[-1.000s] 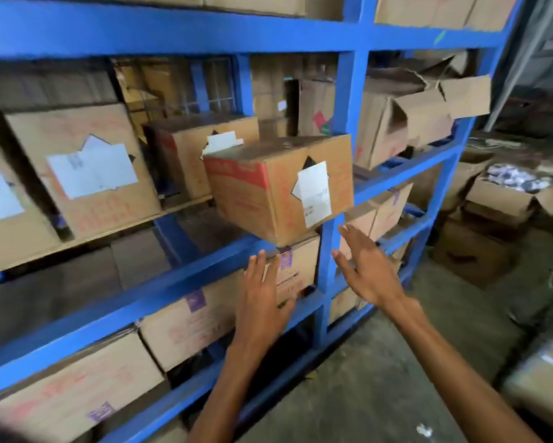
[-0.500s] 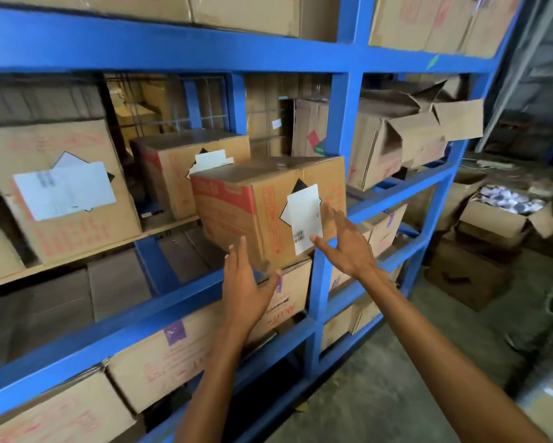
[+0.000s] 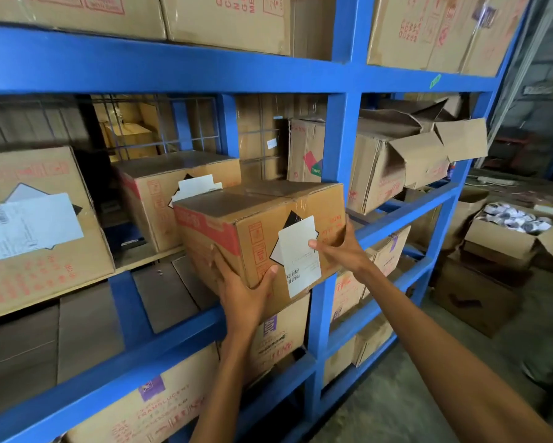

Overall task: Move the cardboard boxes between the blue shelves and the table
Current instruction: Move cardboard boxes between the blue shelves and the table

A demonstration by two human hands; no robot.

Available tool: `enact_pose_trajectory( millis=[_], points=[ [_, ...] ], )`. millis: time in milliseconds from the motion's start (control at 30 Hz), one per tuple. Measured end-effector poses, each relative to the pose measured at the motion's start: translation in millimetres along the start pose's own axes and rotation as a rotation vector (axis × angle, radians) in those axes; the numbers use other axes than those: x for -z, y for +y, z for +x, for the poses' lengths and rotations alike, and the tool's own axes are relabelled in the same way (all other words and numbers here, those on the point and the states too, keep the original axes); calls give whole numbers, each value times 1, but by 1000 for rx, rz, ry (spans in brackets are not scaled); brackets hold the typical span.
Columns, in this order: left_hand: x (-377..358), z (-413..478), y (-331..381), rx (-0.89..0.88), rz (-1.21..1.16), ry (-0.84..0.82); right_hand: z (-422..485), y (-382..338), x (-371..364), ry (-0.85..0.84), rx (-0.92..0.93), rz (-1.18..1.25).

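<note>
A sealed cardboard box [image 3: 256, 219] with red print and a white label juts out over the front edge of the middle blue shelf [image 3: 160, 353]. My left hand [image 3: 243, 292] grips its lower front corner from below, thumb on the labelled face. My right hand [image 3: 339, 251] holds the box's right side, thumb across the label, fingers wrapped round the far edge. A similar box [image 3: 160, 193] stands behind it on the same shelf, and a larger labelled box [image 3: 35, 228] sits to the left.
A blue upright post [image 3: 335, 161] stands just right of the held box. An open-flapped box [image 3: 399, 161] fills the bay to its right. More boxes fill the top and lower shelves. On the concrete floor at right stands an open box of small items [image 3: 514, 231].
Both hands rose from below the shelf and closed round the protruding box, left under its front corner, right on its side. The view moved closer to the shelves.
</note>
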State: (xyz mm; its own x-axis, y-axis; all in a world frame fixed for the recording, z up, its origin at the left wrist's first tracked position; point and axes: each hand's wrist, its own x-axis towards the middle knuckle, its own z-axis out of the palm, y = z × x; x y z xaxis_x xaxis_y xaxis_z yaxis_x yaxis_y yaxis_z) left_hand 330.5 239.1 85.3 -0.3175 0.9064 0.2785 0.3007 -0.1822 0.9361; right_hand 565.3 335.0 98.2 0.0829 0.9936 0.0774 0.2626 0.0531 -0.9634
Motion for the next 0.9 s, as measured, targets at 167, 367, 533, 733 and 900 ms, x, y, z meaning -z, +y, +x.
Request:
enact_pose_trajectory(
  millis=[167, 367, 533, 733, 900],
  points=[
    [2, -3, -6, 7, -31, 1, -4, 12, -2, 55, 38, 53],
    [20, -24, -15, -9, -26, -22, -45, 35, -4, 84, 95, 107],
    [38, -59, -14, -10, -68, 12, -95, 46, -11, 145, 122, 136],
    [68, -94, -9, -35, -94, 56, -144, 52, -25, 203, 149, 178],
    [88, -92, 13, -220, 39, 87, -168, 58, -39, 242, 127, 244]
  ],
)
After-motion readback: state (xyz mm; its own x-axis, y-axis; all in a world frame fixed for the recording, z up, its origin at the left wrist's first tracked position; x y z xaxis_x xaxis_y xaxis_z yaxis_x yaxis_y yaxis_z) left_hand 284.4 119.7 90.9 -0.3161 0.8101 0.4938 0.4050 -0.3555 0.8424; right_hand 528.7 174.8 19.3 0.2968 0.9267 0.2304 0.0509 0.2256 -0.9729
